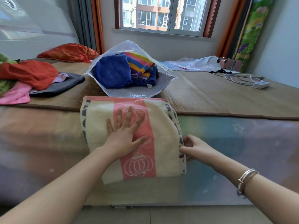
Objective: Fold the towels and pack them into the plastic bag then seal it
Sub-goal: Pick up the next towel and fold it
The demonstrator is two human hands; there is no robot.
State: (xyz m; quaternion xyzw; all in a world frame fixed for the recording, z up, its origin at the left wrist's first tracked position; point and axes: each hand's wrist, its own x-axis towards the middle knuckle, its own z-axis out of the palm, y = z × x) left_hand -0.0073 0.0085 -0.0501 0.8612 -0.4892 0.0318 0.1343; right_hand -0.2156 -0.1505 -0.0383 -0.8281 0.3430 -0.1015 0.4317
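Towel (100,126) lies lengthwise toward the bag (137,92); left hand (124,135) spread flat, right hand (192,147) pinching its edge.

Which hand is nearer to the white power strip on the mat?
The right hand. It grips the cream towel's right edge, on the side where the power strip lies. The left hand presses flat on the towel's middle, farther away.

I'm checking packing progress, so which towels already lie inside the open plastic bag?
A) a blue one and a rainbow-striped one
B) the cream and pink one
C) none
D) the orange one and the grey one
A: the blue towel and the striped towel lie inside the plastic bag, while the cream and pink towel lies in front of it under the left hand.
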